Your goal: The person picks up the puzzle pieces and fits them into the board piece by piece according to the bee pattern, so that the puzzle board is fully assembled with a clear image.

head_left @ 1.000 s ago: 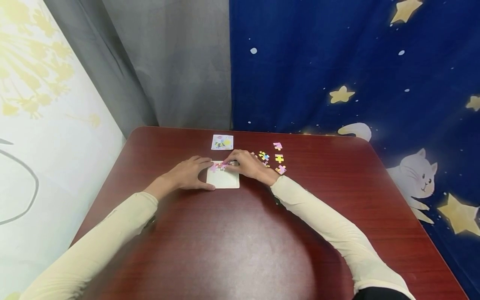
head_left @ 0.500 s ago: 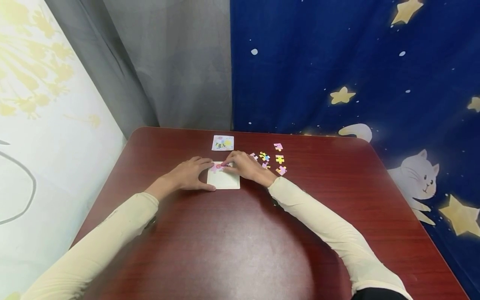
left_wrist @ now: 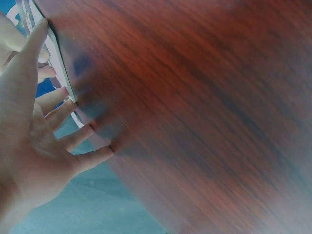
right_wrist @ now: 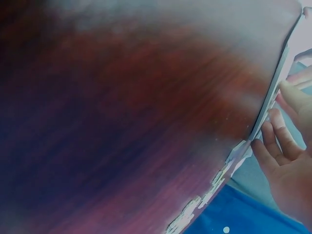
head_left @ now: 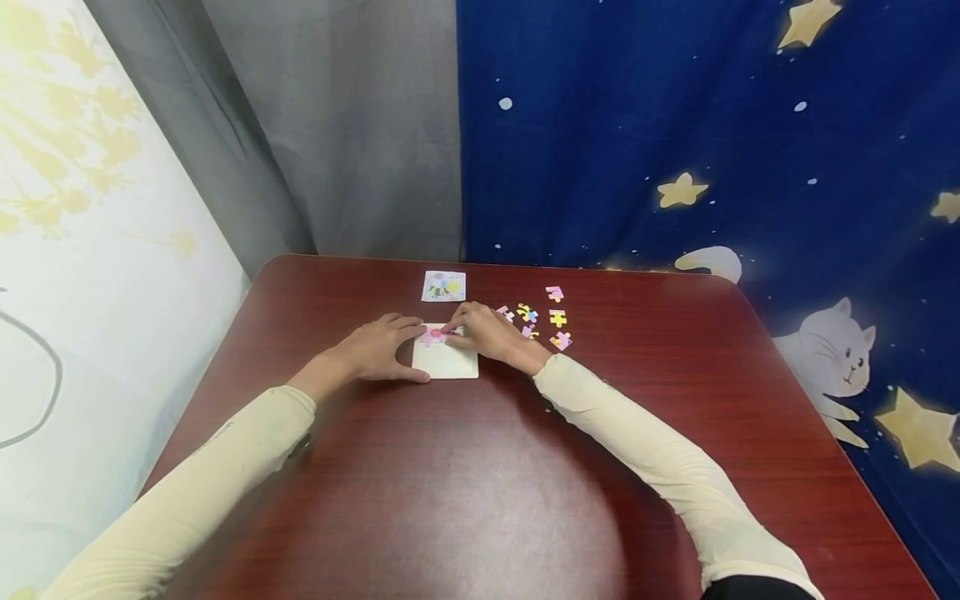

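A white square puzzle tray [head_left: 446, 363] lies on the table, with pink puzzle pieces [head_left: 431, 336] along its far left part. My left hand [head_left: 375, 347] steadies the tray's left side, thumb at the near corner and straight fingers spread by the far corner. In the left wrist view the thumb of the left hand [left_wrist: 46, 141] lies along the tray's edge [left_wrist: 59, 63]. My right hand [head_left: 487, 330] reaches over the tray's far right part, pinching a pink puzzle piece [head_left: 444, 330] low against the tray. Its fingers partly hide the piece. The right wrist view has this right hand [right_wrist: 292, 168] at the tray's edge [right_wrist: 273, 92].
Behind the tray lies a small picture card [head_left: 443, 287] with a bee. Several loose puzzle pieces [head_left: 558, 318] are spread to the right of the tray, some partly behind the right hand. The table's far edge [head_left: 360, 256] runs before grey and blue curtains.
The pink piece at my right fingertips has gone from tilted to lying flatter on the tray. My right hand has shifted slightly left; the left hand stays in place.
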`<state>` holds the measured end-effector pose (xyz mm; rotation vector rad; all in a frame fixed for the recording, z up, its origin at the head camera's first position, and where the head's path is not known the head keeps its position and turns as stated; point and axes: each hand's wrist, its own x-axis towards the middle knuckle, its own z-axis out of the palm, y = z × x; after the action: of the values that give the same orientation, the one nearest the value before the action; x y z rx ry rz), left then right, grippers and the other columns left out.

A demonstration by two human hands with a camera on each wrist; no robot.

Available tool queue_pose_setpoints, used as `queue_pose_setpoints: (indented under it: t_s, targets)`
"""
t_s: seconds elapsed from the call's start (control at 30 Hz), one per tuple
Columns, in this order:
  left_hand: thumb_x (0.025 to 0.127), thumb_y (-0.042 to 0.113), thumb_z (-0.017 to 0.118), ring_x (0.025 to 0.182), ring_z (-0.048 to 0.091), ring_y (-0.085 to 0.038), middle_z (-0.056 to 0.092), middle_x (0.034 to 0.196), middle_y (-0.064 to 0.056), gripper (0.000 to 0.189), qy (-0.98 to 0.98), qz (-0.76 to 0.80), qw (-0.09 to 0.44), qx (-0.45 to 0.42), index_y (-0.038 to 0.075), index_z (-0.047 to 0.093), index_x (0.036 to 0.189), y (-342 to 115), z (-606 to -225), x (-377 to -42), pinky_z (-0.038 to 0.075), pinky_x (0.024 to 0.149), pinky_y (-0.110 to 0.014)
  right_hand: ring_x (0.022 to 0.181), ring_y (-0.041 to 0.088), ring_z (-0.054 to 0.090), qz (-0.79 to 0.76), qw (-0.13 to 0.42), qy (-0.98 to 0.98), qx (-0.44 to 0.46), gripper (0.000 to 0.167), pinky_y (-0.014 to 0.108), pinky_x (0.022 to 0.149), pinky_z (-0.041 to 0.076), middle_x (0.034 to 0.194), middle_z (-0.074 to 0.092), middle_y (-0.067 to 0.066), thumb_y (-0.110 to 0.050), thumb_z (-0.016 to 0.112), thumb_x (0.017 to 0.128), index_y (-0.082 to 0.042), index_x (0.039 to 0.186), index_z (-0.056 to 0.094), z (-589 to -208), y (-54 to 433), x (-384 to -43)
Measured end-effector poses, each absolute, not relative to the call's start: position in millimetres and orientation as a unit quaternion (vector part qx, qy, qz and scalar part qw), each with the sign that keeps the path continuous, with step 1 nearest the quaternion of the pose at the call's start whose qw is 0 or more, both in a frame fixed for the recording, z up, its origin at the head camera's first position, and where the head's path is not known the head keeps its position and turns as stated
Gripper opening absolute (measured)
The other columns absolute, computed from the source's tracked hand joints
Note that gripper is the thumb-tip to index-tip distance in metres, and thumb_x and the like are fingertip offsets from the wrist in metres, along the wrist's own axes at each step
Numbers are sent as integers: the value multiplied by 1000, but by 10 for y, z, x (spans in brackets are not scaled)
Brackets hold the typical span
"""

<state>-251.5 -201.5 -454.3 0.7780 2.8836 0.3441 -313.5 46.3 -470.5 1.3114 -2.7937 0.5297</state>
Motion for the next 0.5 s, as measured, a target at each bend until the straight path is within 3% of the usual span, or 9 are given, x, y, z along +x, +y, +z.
queue_pose_setpoints:
  t_s: [0.5]
  targets:
    - [77, 76, 76, 146, 40, -37, 45, 160, -11, 105, 958, 111, 66, 257, 11, 49, 155, -2020, -4556, -2510, 41, 110, -61, 112, 19, 66, 227, -10, -889, 397, 25, 34, 99, 52, 118, 74, 6, -21, 74, 99, -10, 121, 78, -4630, 595, -3179]
